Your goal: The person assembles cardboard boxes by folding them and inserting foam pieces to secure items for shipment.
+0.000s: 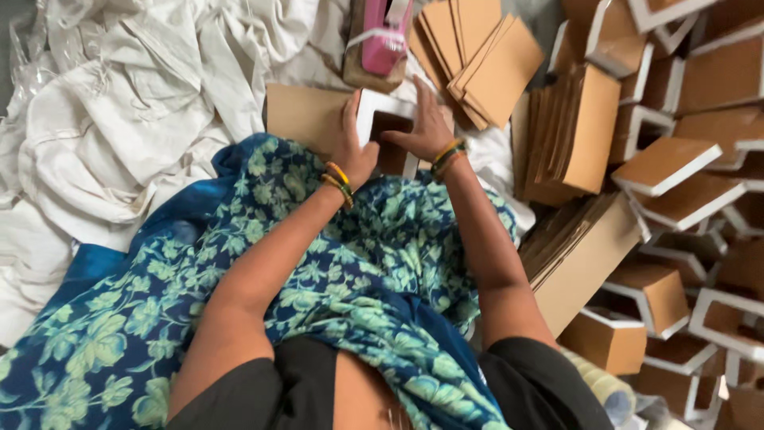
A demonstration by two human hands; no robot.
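Blue cloth with a pale green leaf print covers the person's lap closest to the camera, and both bare forearms reach forward over it. At the far edge of that cloth the left hand and the right hand meet on a small box with a white rim and brown inner faces. Left fingers are clamped along the box's left wall, thumb near its lower corner; the right hand lies over its right side with the fingers closed against the top edge, so each grip is closed on the box. Yellow and orange bangles circle both wrists. A flat brown card sheet lies just beside the box on its left, partly under the left hand. Beyond the box sits a pink tape dispenser, and next to it a fanned stack of brown card pieces. Crumpled white fabric fills the left side, while a heap of finished white-rimmed brown boxes crowds the right.
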